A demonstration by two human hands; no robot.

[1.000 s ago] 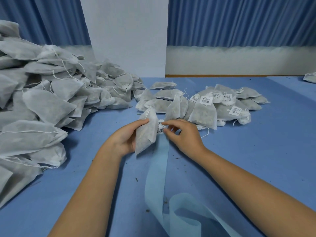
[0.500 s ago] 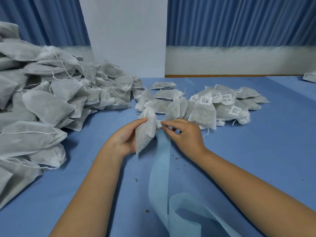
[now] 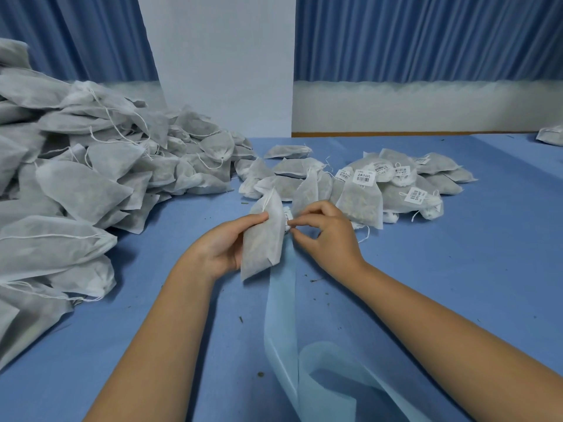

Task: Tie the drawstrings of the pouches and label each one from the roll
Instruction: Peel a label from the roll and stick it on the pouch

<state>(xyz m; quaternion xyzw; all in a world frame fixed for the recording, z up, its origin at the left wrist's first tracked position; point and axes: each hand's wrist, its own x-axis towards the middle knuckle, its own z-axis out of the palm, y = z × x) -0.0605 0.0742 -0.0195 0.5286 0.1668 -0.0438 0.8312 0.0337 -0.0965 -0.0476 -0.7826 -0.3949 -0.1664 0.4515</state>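
Note:
My left hand (image 3: 221,246) grips a white fabric pouch (image 3: 262,239) upright above the blue table (image 3: 457,269). At the pouch's right edge my right hand (image 3: 326,236) pinches a small white label (image 3: 287,215) with thumb and forefinger. Only a sliver of the label shows. A pale blue backing strip (image 3: 281,300) from the label roll hangs from that spot and curls toward me on the table. The roll itself is out of view.
A big heap of unlabelled pouches (image 3: 76,184) with loose drawstrings fills the left side. A smaller pile of labelled pouches (image 3: 380,187) lies just behind my hands. One more pouch (image 3: 551,135) sits at the far right edge. Small crumbs dot the table.
My right hand's fingers have closed in on the pouch's edge and the label is folded tighter against it. The pouch has tilted slightly. The backing strip shifted a little.

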